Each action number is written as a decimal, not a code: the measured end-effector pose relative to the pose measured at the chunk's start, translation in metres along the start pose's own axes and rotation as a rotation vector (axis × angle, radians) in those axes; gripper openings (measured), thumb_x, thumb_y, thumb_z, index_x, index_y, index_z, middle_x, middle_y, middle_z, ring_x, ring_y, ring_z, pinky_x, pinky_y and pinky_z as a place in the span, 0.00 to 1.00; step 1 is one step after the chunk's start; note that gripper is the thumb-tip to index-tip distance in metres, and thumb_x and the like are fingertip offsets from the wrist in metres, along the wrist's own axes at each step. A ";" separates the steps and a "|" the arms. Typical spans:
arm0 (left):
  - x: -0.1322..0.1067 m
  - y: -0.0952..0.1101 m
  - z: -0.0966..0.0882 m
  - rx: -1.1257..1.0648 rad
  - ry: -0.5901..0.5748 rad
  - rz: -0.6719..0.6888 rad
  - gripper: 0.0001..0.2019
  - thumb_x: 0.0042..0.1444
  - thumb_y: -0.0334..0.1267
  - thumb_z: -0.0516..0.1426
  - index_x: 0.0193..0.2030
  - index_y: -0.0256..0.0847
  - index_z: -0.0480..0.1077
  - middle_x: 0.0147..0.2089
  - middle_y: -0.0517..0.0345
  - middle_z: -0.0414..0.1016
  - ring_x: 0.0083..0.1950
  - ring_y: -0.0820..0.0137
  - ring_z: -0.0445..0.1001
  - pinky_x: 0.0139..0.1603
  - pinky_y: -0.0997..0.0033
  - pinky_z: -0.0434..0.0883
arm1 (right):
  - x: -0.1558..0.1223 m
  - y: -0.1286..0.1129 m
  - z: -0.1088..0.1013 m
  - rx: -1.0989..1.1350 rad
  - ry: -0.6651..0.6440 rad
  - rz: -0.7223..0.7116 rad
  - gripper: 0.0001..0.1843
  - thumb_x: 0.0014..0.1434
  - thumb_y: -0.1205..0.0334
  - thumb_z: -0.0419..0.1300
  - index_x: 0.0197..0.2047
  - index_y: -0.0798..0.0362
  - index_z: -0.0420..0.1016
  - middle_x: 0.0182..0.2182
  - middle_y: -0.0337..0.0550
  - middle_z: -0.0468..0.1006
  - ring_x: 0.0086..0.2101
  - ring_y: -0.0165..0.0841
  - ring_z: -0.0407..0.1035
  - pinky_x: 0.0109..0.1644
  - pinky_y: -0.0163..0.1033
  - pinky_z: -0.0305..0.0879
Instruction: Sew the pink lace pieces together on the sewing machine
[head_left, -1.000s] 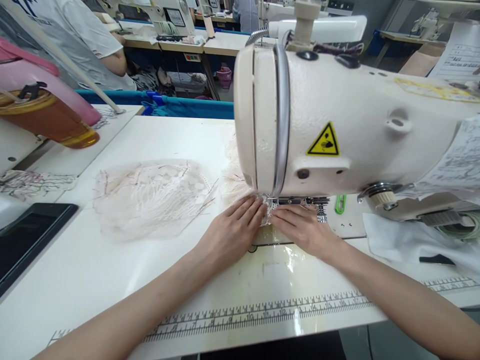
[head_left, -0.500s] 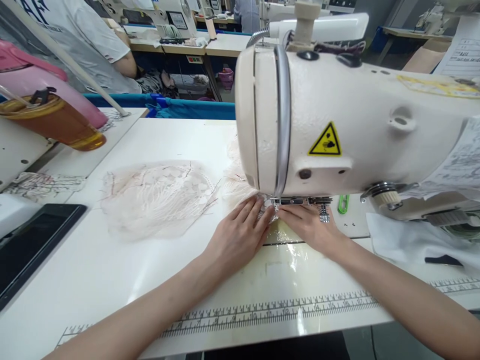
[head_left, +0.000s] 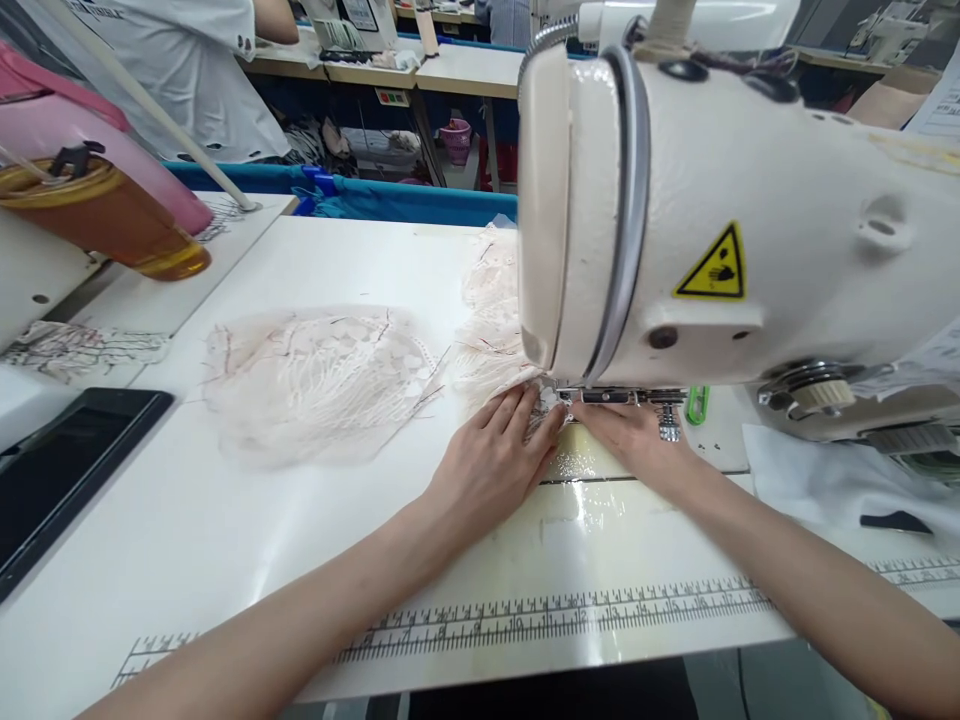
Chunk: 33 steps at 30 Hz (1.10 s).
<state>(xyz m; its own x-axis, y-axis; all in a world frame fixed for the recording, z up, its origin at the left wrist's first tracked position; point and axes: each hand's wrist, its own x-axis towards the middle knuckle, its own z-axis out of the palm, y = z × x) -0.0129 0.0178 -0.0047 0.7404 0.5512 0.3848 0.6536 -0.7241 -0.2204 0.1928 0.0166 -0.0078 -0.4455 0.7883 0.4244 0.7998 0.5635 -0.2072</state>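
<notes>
A pale pink lace piece [head_left: 491, 345] with loose threads runs under the head of a white sewing machine [head_left: 592, 230]. My left hand [head_left: 491, 450] lies on the lace's near edge, fingers stretched out flat, just left of the metal presser foot area. On the other side, my right hand [head_left: 649, 440] rests flat with its fingers extended toward the same spot. Its fingertips are partly covered by the metal guide [head_left: 630, 396]. The needle cannot be made out. A second sheer lace piece [head_left: 322, 385] lies flat on the table to the left.
A dark phone-like device [head_left: 75, 470], an amber drink cup [head_left: 112, 220] and a pink bottle [head_left: 127, 160] are at the left. Right of the machine foot are a small green tool [head_left: 697, 405] and white cloth [head_left: 817, 480]. A printed ruler [head_left: 525, 620] runs along the front edge. Another person [head_left: 180, 80] sits beyond.
The view has shifted slightly, so the machine appears farther right. Both hands stay at the presser foot in nearly the same pose. The person beyond has moved an arm up.
</notes>
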 end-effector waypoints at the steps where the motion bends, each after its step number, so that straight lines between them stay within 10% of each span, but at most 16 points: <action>1: 0.000 0.000 0.001 -0.001 0.002 -0.003 0.19 0.65 0.40 0.50 0.57 0.31 0.69 0.54 0.35 0.74 0.55 0.53 0.74 0.52 0.56 0.73 | 0.001 0.000 0.001 0.017 -0.001 0.012 0.17 0.66 0.66 0.48 0.47 0.43 0.76 0.39 0.37 0.80 0.40 0.31 0.73 0.44 0.39 0.67; 12: -0.003 0.000 0.002 -0.040 0.089 0.141 0.16 0.63 0.26 0.50 0.55 0.27 0.68 0.57 0.43 0.72 0.57 0.60 0.72 0.59 0.60 0.70 | -0.011 -0.008 -0.005 -0.267 0.214 -0.123 0.09 0.62 0.61 0.57 0.42 0.49 0.77 0.38 0.37 0.81 0.34 0.29 0.72 0.43 0.39 0.61; 33: 0.002 -0.003 0.001 -0.125 -0.010 0.005 0.17 0.65 0.36 0.49 0.55 0.30 0.69 0.55 0.45 0.73 0.57 0.58 0.72 0.61 0.54 0.69 | -0.017 -0.015 0.006 -0.279 0.035 0.011 0.18 0.66 0.49 0.50 0.53 0.43 0.72 0.44 0.41 0.78 0.38 0.37 0.73 0.48 0.47 0.62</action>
<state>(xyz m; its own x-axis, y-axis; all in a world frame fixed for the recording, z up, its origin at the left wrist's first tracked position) -0.0136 0.0219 -0.0044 0.7458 0.5509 0.3746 0.6254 -0.7728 -0.1086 0.1861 -0.0034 -0.0172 -0.4254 0.7824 0.4548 0.8866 0.4611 0.0361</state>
